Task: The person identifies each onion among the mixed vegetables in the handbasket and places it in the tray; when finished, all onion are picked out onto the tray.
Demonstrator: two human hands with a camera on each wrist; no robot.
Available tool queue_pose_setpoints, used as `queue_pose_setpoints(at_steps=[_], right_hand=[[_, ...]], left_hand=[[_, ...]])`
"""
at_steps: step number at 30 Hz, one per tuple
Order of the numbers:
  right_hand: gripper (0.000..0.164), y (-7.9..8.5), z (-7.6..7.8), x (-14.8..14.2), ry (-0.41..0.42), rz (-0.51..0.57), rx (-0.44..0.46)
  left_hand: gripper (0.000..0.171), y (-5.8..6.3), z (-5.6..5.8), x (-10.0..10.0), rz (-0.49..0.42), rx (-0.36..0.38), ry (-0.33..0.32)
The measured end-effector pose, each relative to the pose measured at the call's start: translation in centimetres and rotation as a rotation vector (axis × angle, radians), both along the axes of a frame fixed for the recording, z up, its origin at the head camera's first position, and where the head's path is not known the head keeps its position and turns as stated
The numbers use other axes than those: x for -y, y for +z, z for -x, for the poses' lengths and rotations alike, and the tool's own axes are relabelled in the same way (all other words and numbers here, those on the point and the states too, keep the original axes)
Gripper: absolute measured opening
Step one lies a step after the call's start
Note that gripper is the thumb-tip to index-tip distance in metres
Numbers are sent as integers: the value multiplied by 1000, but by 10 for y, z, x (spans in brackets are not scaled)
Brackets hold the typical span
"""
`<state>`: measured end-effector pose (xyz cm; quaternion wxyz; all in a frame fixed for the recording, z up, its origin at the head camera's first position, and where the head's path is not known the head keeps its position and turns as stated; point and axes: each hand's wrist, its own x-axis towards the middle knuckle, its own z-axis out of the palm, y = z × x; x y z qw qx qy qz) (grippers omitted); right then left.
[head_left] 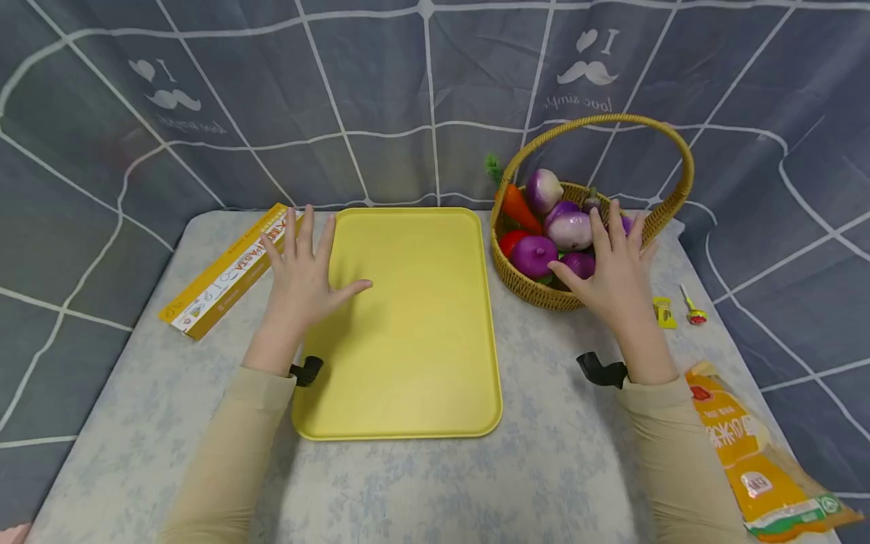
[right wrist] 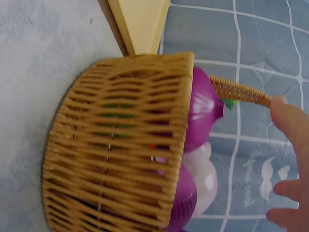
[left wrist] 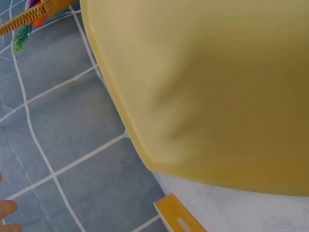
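Observation:
My left hand (head_left: 297, 283) is spread with straight fingers above the left edge of a yellow tray (head_left: 408, 325), holding nothing. Its shadow falls on the tray in the left wrist view. Spread likewise, my right hand (head_left: 615, 283) hovers in front of a wicker basket (head_left: 537, 293) and grips nothing. Inside the basket lie purple onions (head_left: 533, 257), purple-and-white vegetables (head_left: 569, 230), an orange carrot (head_left: 519, 209) with a green top and something red (head_left: 511, 242). The right hand hides part of the basket's contents. In the right wrist view, an onion (right wrist: 203, 108) shows over the basket rim.
A yellow pasta box (head_left: 234, 272) lies slanted left of the tray. Right of the basket are a small yellow packet (head_left: 664, 312) and a lollipop (head_left: 695, 313). An orange-and-clear bag (head_left: 761, 461) lies beside the right forearm. A grey checked curtain (head_left: 381, 91) surrounds the table.

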<state>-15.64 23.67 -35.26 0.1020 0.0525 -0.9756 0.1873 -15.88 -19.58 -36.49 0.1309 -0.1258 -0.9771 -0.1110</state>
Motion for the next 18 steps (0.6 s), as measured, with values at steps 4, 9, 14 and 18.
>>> queue_pose_setpoints(at_steps=[4,9,14,18], right_hand=[[98,1,0,-7,-34,35,0],[97,-1,-2,-14,-70,71,1],[91,-6,-1,-22,-133,101,-42],[85,-10,0,-27,-198,156,-95]], left_hand=[[112,-2,-1,6,-18,-12,-5],[108,-7,-5,16,-30,-5,2],[104,-14,-8,25,-60,24,14],[101,-19,-11,30,-99,39,16]])
